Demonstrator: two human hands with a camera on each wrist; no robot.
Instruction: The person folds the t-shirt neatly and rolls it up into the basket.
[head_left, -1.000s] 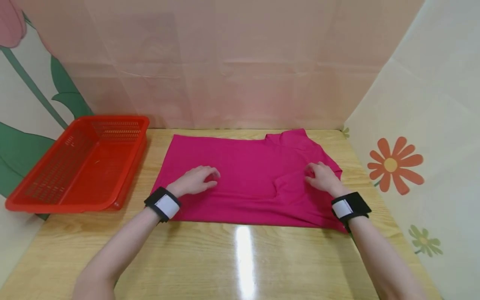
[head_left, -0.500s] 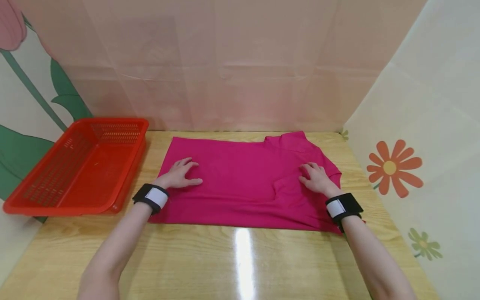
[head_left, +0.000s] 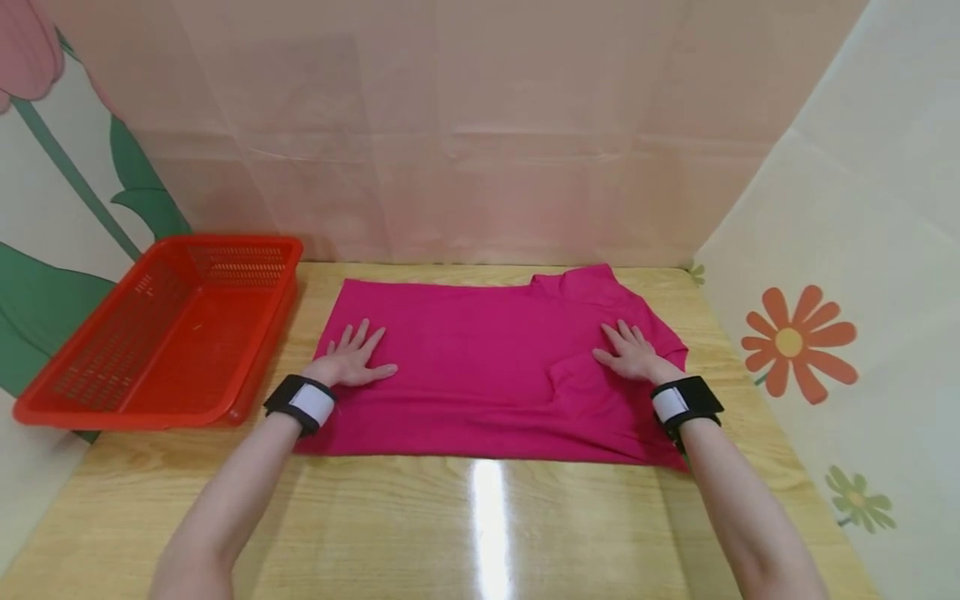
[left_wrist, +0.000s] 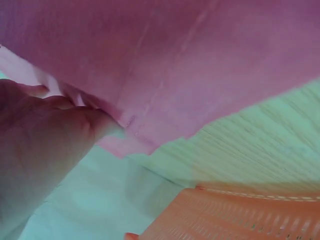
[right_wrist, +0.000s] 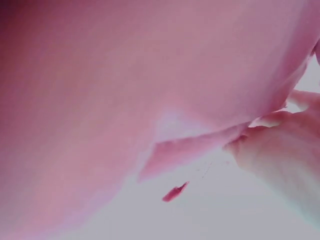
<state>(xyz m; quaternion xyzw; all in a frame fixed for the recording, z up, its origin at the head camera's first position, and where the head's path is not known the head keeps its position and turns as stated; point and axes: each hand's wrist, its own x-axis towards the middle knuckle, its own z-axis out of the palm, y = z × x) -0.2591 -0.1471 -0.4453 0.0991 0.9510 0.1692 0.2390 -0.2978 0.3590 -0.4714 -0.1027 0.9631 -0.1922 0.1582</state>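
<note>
Plainly, your left hand (head_left: 347,362) and right hand (head_left: 633,357) rest splayed on the pink shirt (head_left: 465,350), gripping nothing, one toward each end, probably to press it flat.

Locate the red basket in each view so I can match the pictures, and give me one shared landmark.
Head: the red basket is at the left, beside the pink garment.
Left wrist: bottom right, cut off by the frame, looking orange.
Right wrist: not in it.
Shared landmark: the pink garment, central in head, across the top in both wrist views.
</note>
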